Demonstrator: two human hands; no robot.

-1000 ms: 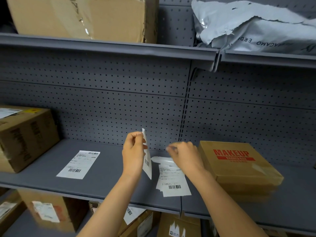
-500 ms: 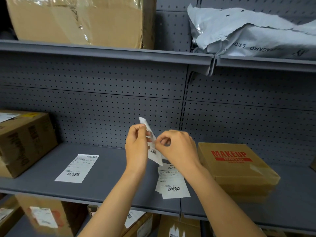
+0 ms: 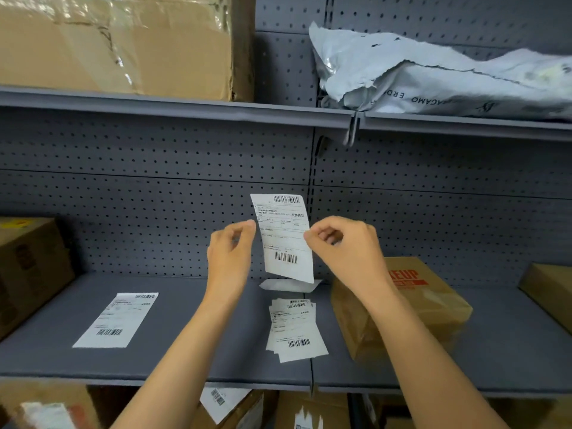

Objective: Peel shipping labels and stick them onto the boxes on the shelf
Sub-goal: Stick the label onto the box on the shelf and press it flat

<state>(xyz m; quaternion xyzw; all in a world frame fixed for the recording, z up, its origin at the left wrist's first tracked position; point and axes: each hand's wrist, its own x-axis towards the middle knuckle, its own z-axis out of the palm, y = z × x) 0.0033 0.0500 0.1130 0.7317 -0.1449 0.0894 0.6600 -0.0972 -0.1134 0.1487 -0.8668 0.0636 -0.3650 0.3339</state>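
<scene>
A white shipping label (image 3: 284,236) with barcodes stands upright in the air above the middle shelf, its printed face toward me. My left hand (image 3: 230,253) pinches its left edge and my right hand (image 3: 346,249) pinches its right edge. Below them a small stack of labels (image 3: 295,329) lies on the grey shelf (image 3: 192,345), with a blank backing strip (image 3: 289,285) behind it. A single label (image 3: 119,318) lies flat further left. A flat brown box printed MAKEUP (image 3: 411,301) sits to the right, partly hidden by my right forearm.
A brown carton (image 3: 28,267) stands at the shelf's left end and another box corner (image 3: 549,292) at the right edge. The upper shelf holds a large taped carton (image 3: 123,41) and a grey poly mailer (image 3: 433,75). Labelled boxes (image 3: 235,404) fill the shelf below.
The label went from edge-on in my left hand to face-on and higher, now held at both side edges. My right hand came up from the stack to grip it. The view tilted slightly down.
</scene>
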